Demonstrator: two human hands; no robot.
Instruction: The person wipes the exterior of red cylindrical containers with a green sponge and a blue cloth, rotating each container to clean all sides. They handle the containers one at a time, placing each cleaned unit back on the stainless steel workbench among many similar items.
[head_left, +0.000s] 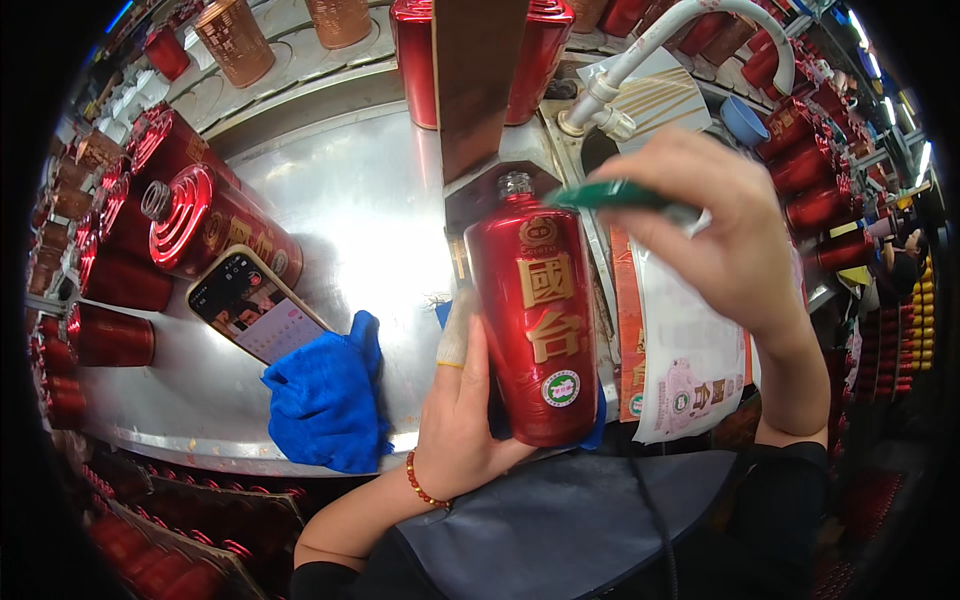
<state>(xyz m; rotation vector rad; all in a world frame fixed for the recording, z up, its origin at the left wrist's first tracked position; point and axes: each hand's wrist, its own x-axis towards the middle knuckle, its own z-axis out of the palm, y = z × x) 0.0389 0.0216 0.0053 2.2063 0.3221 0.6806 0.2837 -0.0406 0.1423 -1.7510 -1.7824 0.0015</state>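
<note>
A glossy red bottle [510, 400] with raised gold characters and a round green-and-white sticker low on its front leans in front of me, neck away. My left hand [455, 430] holds it, fingers along its left side and palm by its base; one finger wears a pale knitted finger cover [456, 338], and a beaded bracelet circles the wrist. Gripped in my right hand [720, 230] is a green flat tool [620, 194], blurred by motion, its exact kind unclear. Its tip is beside the bottle's neck and shoulder, and I cannot tell whether it touches.
A phone [250, 305] leans on a red bottle at left, beside a blue cloth [330, 400] on the metal worktop [340, 200]. Printed sticker sheets [690, 350] lie at right. A brown upright post [482, 80] and a white tap [610, 85] stand beyond. Red bottles crowd both sides.
</note>
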